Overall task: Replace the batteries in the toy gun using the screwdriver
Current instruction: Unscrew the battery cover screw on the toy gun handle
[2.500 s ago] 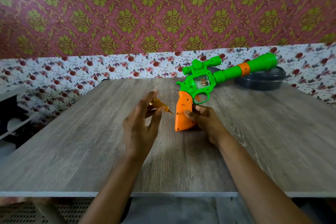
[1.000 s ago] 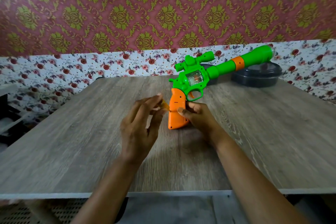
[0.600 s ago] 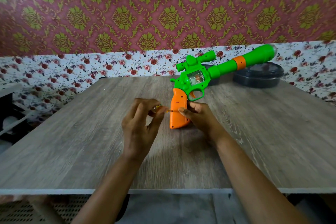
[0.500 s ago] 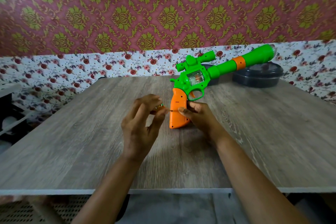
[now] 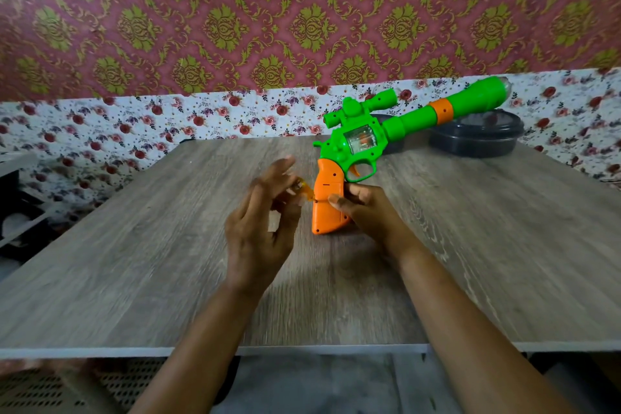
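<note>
We see two bare arms reaching over a grey wood-grain table (image 5: 134,279). The right hand (image 5: 364,212) grips the orange handle of a toy gun (image 5: 356,144), thumb across the handle's near face, fingers wrapped behind it. The handle's butt rests on the table just in front of this hand, and the green body, scope and long barrel rise up and away to the right of it. The left hand (image 5: 258,228), blurred, sits just left of the handle. Its thumb and one finger pinch a small amber screwdriver (image 5: 304,190), while the other fingers fan upward. The screwdriver's tip meets the handle's left edge; we cannot tell whether it sits in a screw. Well beyond the right hand, behind the barrel, lies a dark round container (image 5: 477,139).
</note>
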A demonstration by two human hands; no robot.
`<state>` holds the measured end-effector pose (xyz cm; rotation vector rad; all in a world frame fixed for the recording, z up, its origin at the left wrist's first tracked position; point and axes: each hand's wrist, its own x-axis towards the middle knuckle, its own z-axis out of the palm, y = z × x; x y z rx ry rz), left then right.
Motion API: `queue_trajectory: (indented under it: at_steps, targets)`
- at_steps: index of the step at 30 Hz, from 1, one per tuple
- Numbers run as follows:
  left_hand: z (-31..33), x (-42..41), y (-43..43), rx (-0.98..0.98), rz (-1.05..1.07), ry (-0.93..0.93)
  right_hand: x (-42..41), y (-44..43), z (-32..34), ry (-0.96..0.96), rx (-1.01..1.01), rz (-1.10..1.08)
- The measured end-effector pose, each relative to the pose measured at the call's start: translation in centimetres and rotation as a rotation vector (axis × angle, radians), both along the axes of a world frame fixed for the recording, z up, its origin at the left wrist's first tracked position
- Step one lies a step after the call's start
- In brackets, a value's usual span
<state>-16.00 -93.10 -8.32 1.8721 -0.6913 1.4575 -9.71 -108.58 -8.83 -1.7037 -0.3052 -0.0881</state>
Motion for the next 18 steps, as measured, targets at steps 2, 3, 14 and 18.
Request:
queue_trajectory:
  at_steps: [2, 3, 14, 18]
  targets:
    - [-0.19, 0.0, -0.02, -0.021, -0.027, 0.008, 0.02, 0.03, -0.05, -0.004, 0.001, 0.008]
    - [-0.27, 0.01, -0.02, -0.042, -0.032, 0.012, 0.05, 0.04, -0.08, -0.01, -0.004, 0.008]
    - [-0.18, 0.13, 0.32, 0.005, 0.016, -0.031, 0.09, 0.22, -0.18, 0.039, 0.029, 0.001]
    - [-0.24, 0.16, 0.35, -0.006, -0.015, 0.002, 0.19, 0.2, -0.19, 0.035, 0.024, 0.012]
